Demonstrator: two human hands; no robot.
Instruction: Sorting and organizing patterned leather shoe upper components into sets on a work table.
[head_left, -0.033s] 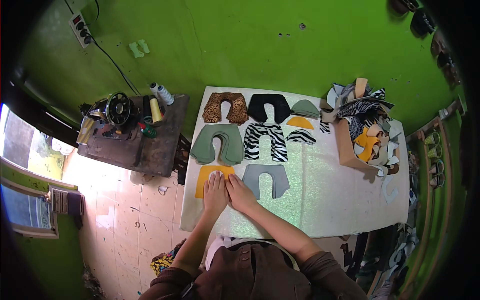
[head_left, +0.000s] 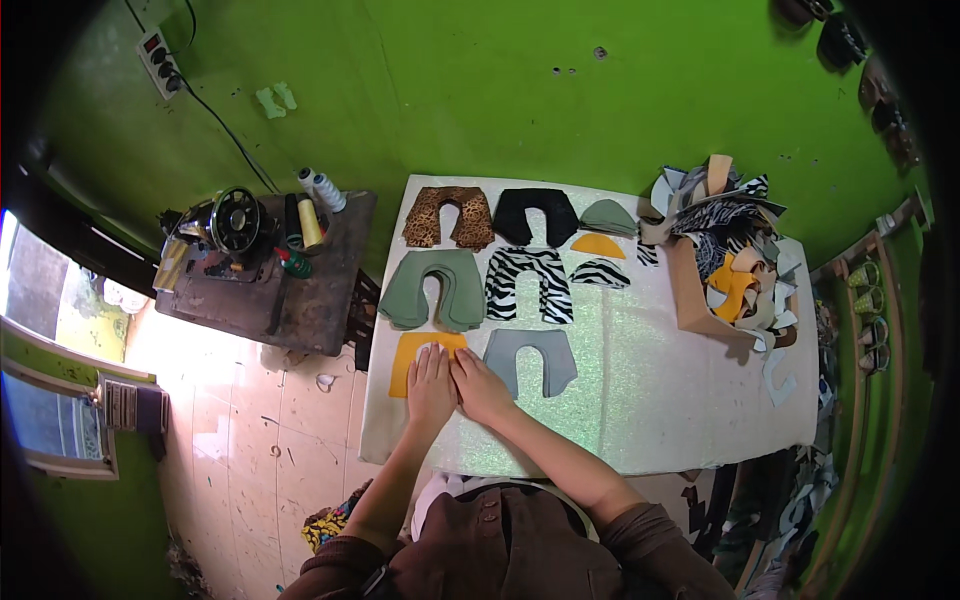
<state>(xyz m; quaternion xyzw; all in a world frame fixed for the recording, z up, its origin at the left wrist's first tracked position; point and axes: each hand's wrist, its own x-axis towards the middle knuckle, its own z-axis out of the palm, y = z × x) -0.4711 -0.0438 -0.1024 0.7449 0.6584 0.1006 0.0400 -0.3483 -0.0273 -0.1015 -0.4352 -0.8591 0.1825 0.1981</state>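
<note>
A yellow U-shaped fabric piece [head_left: 400, 368] lies at the near left of the white table. My left hand [head_left: 431, 388] rests flat over its middle, fingers stretched out. Close beside it, my right hand [head_left: 481, 388] lies palm down on the piece's right side, covering much of it. To the right is a grey U-shaped piece [head_left: 531, 360]. Behind are stacks of green U-shaped pieces [head_left: 403, 290] and zebra-print pieces [head_left: 500, 285]. Leopard-print pieces [head_left: 425, 215] and black pieces [head_left: 515, 215] form the far row.
Half-round pieces in green [head_left: 607, 216], yellow [head_left: 598, 245] and zebra print [head_left: 600, 273] lie right of the stacks. A cardboard box [head_left: 692, 300] overflows with scraps at the table's right. Left stands a sewing machine [head_left: 236, 220] on a dark table with thread cones [head_left: 327, 190].
</note>
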